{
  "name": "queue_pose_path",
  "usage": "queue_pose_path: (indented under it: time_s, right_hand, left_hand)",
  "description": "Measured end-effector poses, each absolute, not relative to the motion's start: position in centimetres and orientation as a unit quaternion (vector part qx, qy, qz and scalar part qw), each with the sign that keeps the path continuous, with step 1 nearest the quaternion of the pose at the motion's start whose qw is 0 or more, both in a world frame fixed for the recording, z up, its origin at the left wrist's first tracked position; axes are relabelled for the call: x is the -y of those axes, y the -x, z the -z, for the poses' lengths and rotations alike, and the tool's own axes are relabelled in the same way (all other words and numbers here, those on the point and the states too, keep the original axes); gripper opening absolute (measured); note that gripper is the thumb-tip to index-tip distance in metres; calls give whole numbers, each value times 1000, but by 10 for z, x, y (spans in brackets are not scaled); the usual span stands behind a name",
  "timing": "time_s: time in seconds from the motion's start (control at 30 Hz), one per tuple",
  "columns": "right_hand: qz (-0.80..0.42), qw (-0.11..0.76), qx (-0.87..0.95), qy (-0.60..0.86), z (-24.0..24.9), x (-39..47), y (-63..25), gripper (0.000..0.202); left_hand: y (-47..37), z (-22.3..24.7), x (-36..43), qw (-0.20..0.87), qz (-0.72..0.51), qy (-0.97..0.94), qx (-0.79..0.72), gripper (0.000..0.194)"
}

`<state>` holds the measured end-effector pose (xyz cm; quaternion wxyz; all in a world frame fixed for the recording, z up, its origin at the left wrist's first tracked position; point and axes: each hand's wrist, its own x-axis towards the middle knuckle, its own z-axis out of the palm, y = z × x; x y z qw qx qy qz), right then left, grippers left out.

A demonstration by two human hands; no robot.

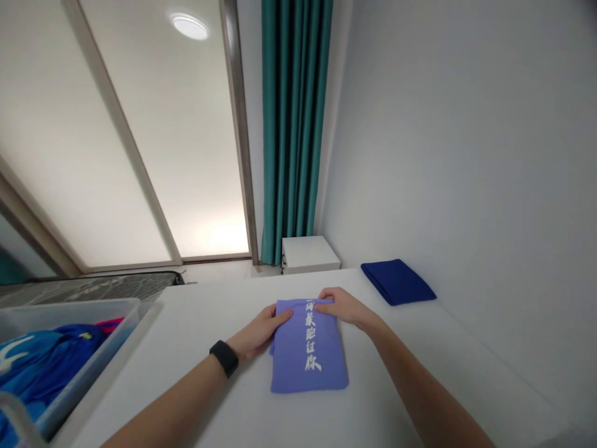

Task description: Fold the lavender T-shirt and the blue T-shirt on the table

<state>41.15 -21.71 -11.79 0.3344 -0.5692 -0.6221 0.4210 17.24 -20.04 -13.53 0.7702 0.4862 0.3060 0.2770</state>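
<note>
We are gripping the purple cloth [310, 345] on the counter [261, 423], left hand [259, 330] pinching its left side, right hand [345, 307] its far edge. It is already lying folded flat, the navy cloth [398, 282] likewise, while clothes [51, 364] are lying unfolded in the bin [102, 371].

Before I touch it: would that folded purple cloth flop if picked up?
The purple cloth probably flops or unfolds if lifted by one layer, being folded, soft-looking fabric. Its flat shape suggests little weight. Flat on the white table, it likely slides, not rolls.
</note>
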Motion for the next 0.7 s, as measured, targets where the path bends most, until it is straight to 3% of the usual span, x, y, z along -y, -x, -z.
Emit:
queue_pose_path:
  time_s: [0.1,0.23,0.43,0.7]
  right_hand:
    - [-421,393,550,605,127,228,-433,40]
    - [-513,466,434,575,136,256,-458,56]
    - [-604,529,371,467,139,316,-478,46]
    - [-567,567,331,498,141,352,-520,52]
  left_hand:
    - [-197,136,200,754,-292,-506,-300,44]
    - [-229,138,203,735,-294,-542,-281,46]
    - [-274,137,208,709,-271,-599,-253,45]
    - [-337,141,209,721,-240,-609,-227,45]
